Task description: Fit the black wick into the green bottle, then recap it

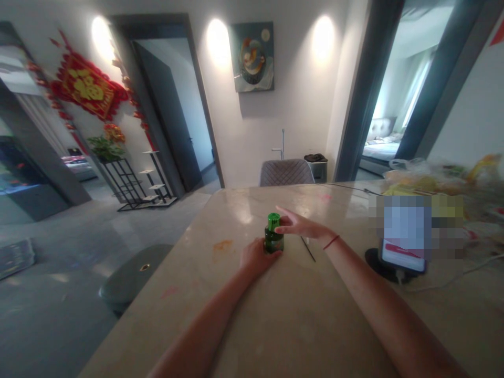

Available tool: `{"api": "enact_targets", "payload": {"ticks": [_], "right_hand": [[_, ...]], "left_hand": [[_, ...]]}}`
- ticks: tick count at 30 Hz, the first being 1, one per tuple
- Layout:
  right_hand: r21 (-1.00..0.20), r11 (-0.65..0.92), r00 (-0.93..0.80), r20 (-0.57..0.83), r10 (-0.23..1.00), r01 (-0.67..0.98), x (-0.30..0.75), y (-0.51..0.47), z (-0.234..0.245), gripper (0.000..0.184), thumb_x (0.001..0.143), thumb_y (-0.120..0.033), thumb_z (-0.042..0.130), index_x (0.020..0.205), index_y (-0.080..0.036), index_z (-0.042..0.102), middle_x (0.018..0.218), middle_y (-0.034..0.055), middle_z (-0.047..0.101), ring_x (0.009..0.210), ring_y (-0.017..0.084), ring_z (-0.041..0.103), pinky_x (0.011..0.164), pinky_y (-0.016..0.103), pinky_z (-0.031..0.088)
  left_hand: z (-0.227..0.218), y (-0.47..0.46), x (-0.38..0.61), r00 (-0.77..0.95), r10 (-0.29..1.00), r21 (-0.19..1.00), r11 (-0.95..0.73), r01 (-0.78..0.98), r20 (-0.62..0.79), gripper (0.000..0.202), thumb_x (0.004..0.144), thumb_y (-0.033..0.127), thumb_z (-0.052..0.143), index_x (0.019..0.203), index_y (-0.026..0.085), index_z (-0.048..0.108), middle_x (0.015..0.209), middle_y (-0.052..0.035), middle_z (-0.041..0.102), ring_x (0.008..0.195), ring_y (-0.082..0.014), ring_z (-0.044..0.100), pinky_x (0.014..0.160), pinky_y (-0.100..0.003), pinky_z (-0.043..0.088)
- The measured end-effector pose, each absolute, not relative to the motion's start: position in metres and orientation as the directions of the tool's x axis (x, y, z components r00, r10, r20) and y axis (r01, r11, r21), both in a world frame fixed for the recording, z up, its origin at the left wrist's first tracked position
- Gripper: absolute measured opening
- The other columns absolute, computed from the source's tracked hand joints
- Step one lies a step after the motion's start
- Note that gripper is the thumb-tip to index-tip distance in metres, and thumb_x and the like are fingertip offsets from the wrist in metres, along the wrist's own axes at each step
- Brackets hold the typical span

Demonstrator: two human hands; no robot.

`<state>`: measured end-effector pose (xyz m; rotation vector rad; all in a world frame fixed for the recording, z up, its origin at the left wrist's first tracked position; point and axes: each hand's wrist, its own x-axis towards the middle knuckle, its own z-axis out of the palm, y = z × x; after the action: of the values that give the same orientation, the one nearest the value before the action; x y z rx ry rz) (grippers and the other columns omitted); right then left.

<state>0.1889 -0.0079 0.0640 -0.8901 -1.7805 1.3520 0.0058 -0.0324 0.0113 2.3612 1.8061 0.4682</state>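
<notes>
A small dark green bottle [274,243] with a bright green cap [273,221] stands upright on the stone-look table [299,310]. My left hand [254,256] is wrapped around the bottle's lower body from the left, its thumb across the front. From the right, my right hand [298,224] reaches to the cap with fingers stretched and apart. One of its lower digits is at the base of the cap; whether it touches cannot be told. To the right of the bottle lies a thin dark stick [308,249].
A phone [403,257] with a cable sits on a round black stand at the right. Plastic bags [441,176] are heaped behind it. A grey padded chair [286,173] is at the far edge; a green-grey stool [134,275] stands left. Orange stains [222,247] mark the tabletop.
</notes>
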Motion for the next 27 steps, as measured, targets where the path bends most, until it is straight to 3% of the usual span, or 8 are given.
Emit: {"api": "enact_targets", "payload": {"ticks": [4, 7, 10, 13, 18, 23, 27], "right_hand": [[-0.956, 0.206, -0.421, 0.102, 0.901, 0.209, 0.204, -0.011, 0.078, 0.067, 0.08, -0.05, 0.05, 0.133, -0.014, 0.031, 0.091, 0.007, 0.067, 0.092, 0.019, 0.06, 0.09, 0.034, 0.042], [-0.929, 0.203, -0.313, 0.102, 0.944, 0.31, 0.207, -0.006, 0.08, 0.065, 0.084, -0.052, 0.039, 0.131, -0.008, 0.033, 0.071, 0.0051, 0.065, 0.073, 0.018, 0.061, 0.081, 0.033, 0.045], [-0.934, 0.166, -0.238, 0.091, 0.967, 0.317, 0.203, -0.003, 0.075, 0.08, 0.08, -0.053, 0.046, 0.14, -0.01, 0.013, 0.087, 0.0076, 0.066, 0.088, 0.02, 0.06, 0.087, 0.034, 0.041], [-0.957, 0.159, -0.303, 0.081, 0.95, 0.243, 0.2, -0.003, 0.071, 0.085, 0.08, -0.055, 0.044, 0.142, -0.014, 0.002, 0.103, 0.0087, 0.064, 0.107, 0.019, 0.054, 0.095, 0.033, 0.036], [-0.911, 0.201, -0.283, 0.099, 0.954, 0.359, 0.204, 0.0, 0.073, 0.069, 0.085, -0.048, 0.04, 0.138, -0.006, 0.021, 0.074, 0.0077, 0.068, 0.079, 0.021, 0.064, 0.081, 0.035, 0.044], [-0.916, 0.263, -0.31, 0.166, 0.936, 0.303, 0.206, 0.002, 0.072, 0.06, 0.087, -0.043, 0.04, 0.138, -0.015, 0.024, 0.095, 0.0084, 0.068, 0.101, 0.02, 0.058, 0.086, 0.033, 0.042], [-0.867, 0.287, -0.301, 0.169, 0.939, 0.408, 0.205, 0.001, 0.072, 0.061, 0.087, -0.044, 0.04, 0.133, -0.006, 0.032, 0.07, 0.0074, 0.068, 0.09, 0.022, 0.062, 0.088, 0.038, 0.041]], "left_hand": [[0.013, -0.033, 0.004, 0.226, 0.962, 0.307, -0.263, 0.915, 0.151, 0.047, 0.067, 0.06, 0.053, 0.093, 0.021, 0.058, 0.091, -0.0038, 0.065, 0.083, -0.0192, 0.06, 0.062, -0.025, 0.039], [0.012, -0.033, 0.005, 0.234, 0.959, 0.298, -0.273, 0.915, 0.161, 0.047, 0.067, 0.061, 0.052, 0.091, 0.021, 0.059, 0.088, -0.0036, 0.065, 0.08, -0.0192, 0.06, 0.06, -0.026, 0.038], [0.011, -0.032, 0.005, 0.233, 0.957, 0.299, -0.276, 0.914, 0.17, 0.046, 0.068, 0.06, 0.052, 0.091, 0.021, 0.06, 0.088, -0.0035, 0.065, 0.079, -0.0191, 0.06, 0.06, -0.026, 0.039], [0.011, -0.033, 0.006, 0.23, 0.957, 0.306, -0.275, 0.911, 0.176, 0.047, 0.068, 0.06, 0.053, 0.094, 0.021, 0.06, 0.09, -0.0036, 0.066, 0.08, -0.0193, 0.06, 0.062, -0.026, 0.039], [0.013, -0.033, 0.006, 0.235, 0.959, 0.308, -0.274, 0.911, 0.156, 0.048, 0.068, 0.06, 0.052, 0.097, 0.022, 0.06, 0.092, -0.0046, 0.065, 0.082, -0.0204, 0.06, 0.062, -0.026, 0.039], [0.016, -0.035, 0.007, 0.225, 0.964, 0.308, -0.26, 0.915, 0.142, 0.047, 0.07, 0.058, 0.053, 0.099, 0.022, 0.059, 0.094, -0.0053, 0.065, 0.086, -0.0216, 0.06, 0.066, -0.027, 0.04], [0.014, -0.035, 0.007, 0.228, 0.962, 0.307, -0.265, 0.914, 0.15, 0.048, 0.069, 0.058, 0.053, 0.101, 0.022, 0.059, 0.094, -0.005, 0.065, 0.086, -0.0215, 0.06, 0.066, -0.027, 0.04]]}}
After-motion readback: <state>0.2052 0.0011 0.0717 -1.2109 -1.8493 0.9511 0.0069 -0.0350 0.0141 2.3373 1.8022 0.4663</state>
